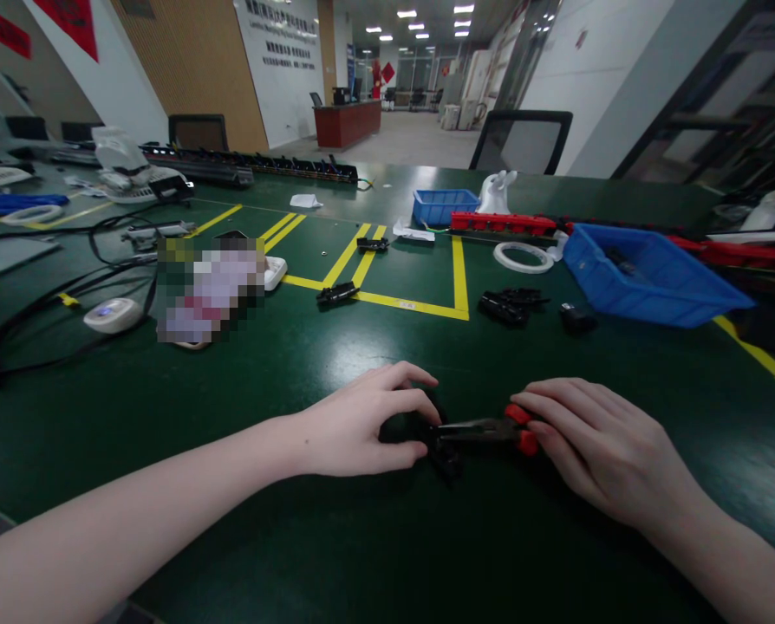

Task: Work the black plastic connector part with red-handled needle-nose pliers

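My left hand is curled around the left side of a small black part, thumb and fingertips against it. The fingers of my right hand are wrapped round the red handles of a pair of pliers. The metal jaws point left and meet the black part beside my left fingertips; whether they grip it cannot be made out. Beyond my hands, black parts lie on the green table, with a darker cluster farther right.
A blue bin holds dark pieces at the right, near a white ring and a red strip. A smaller blue bin stands farther back. At the left lie a white mouse, black cables and a partly blurred phone.
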`<state>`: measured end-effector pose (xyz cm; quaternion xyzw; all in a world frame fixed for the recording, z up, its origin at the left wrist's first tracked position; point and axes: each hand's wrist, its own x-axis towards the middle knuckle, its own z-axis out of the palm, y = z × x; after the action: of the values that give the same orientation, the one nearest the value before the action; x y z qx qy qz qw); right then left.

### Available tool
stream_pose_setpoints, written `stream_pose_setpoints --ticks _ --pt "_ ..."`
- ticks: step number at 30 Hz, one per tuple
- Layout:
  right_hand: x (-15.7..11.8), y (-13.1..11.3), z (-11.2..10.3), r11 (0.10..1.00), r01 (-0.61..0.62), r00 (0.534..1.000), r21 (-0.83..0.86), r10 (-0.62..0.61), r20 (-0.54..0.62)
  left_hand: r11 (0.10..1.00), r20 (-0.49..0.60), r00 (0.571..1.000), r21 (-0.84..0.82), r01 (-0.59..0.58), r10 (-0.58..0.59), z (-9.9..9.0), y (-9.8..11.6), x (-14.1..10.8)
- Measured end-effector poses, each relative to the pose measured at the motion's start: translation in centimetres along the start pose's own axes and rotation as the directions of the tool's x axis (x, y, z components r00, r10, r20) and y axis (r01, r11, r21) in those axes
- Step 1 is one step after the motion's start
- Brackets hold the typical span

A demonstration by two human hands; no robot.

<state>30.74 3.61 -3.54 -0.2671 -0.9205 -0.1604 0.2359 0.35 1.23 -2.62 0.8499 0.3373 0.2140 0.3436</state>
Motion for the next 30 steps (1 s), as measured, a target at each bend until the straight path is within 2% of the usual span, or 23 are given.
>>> stream_pose_setpoints --ticks 10,23,30 --pt "-0.6 0.1 -0.4 0.999 -0.047 0.999 0.019 0.047 -0.007 0.993 0.007 0.998 0.098 -0.068 0.067 0.4 -0.6 0.5" --pt "-0.3 -0.5 -0.4 1.0 0.002 1.0 0.01 -0.002 -0.001 0.986 -0.055 0.998 0.167 -0.005 0.015 0.9 -0.2 0.4" --pt "-0.5 -0.5 -0.6 0.999 -0.04 0.999 0.03 0.039 0.009 0.99 -0.104 0.994 0.135 0.042 -0.028 1.1 0.0 0.3"
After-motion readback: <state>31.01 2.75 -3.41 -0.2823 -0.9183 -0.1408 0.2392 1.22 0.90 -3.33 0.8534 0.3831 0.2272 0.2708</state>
